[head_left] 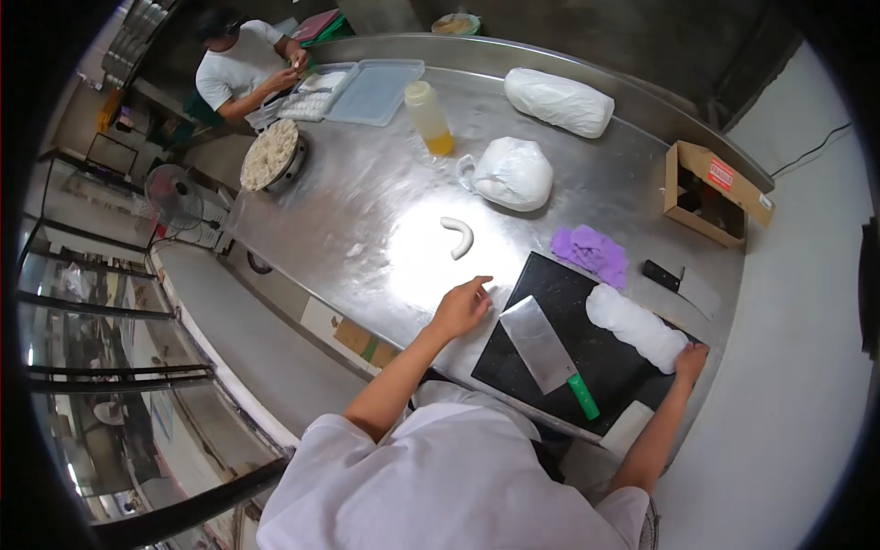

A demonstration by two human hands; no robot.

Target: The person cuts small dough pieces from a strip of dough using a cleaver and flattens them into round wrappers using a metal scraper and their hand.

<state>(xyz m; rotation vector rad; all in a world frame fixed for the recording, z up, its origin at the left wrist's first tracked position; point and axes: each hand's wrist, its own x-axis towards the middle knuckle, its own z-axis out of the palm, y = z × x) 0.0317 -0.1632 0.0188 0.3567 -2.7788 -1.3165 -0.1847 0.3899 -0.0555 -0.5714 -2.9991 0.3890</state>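
My left hand [463, 309] hovers over the steel table, empty, with its fingers apart and the index finger stretched out. Just beyond it lies a short curved strip of white dough [460, 238]. On the black cutting board [513, 353] rests a cleaver [539, 346] with a green handle pointing toward me. Along the board's right side runs a long white roll [634, 328] with a wrinkled, cloth-like surface; whether dough is inside is hidden. My right hand [691, 361] pinches the near right end of this roll, its fingertips partly hidden.
A purple cloth [591, 255] and a black-handled knife [676, 284] lie beyond the board. Farther off are a white plastic bag [515, 174], a wrapped bundle [559, 101], an oil bottle [429, 119], a cardboard box [710, 197] and a pan [273, 158]. Another person [243, 69] works at the far left.
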